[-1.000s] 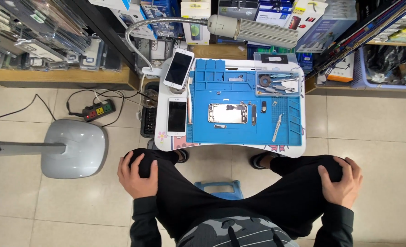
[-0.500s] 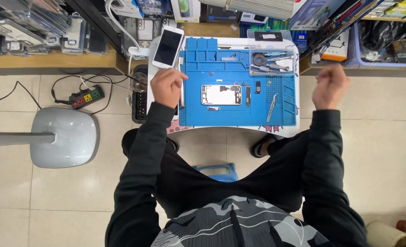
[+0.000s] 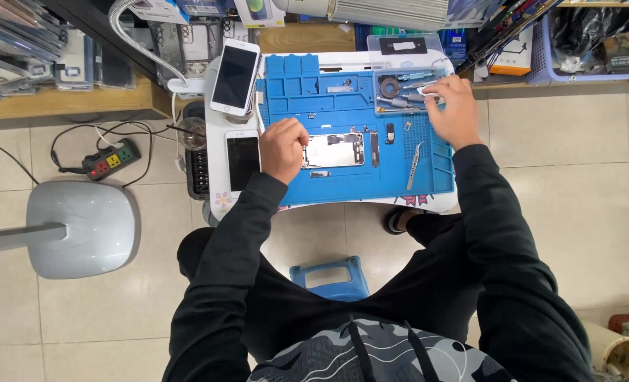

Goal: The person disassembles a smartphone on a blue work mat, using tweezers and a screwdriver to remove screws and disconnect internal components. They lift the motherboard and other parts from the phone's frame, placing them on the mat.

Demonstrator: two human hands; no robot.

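An opened phone (image 3: 333, 150), its back off and its insides showing, lies flat near the middle of a blue work mat (image 3: 342, 180), a little above the centre of the frame. The left hand (image 3: 283, 147) rests at the phone's left end, its fingers curled in together against that edge; whether they pinch the casing or only press on it cannot be told. The right hand (image 3: 453, 110) is well apart from the phone, in the upper right of the mat, over a clear tray of tools (image 3: 401, 88). Its fingers are bent and close together around a small white object (image 3: 427, 92), though the grip itself is partly hidden.

Just right of the phone lie a few small dark parts (image 3: 389, 134), and a pair of tweezers (image 3: 414, 164) lies slanted near the mat's right edge. The mat covers most of a small white table (image 3: 219, 198). On the bare left strip of the table a white phone with a dark screen (image 3: 243, 161) lies flat, just beside the left hand. Above it a second white phone (image 3: 235, 76) sits tilted on a stand.

Lower in the frame, a blue stool (image 3: 330, 278) shows between the person's knees. At the left, on the tiled floor, are a grey lamp base (image 3: 81, 226) and a power strip (image 3: 111, 158) with cables. Shelves of packaged goods (image 3: 31, 49) run along the top.
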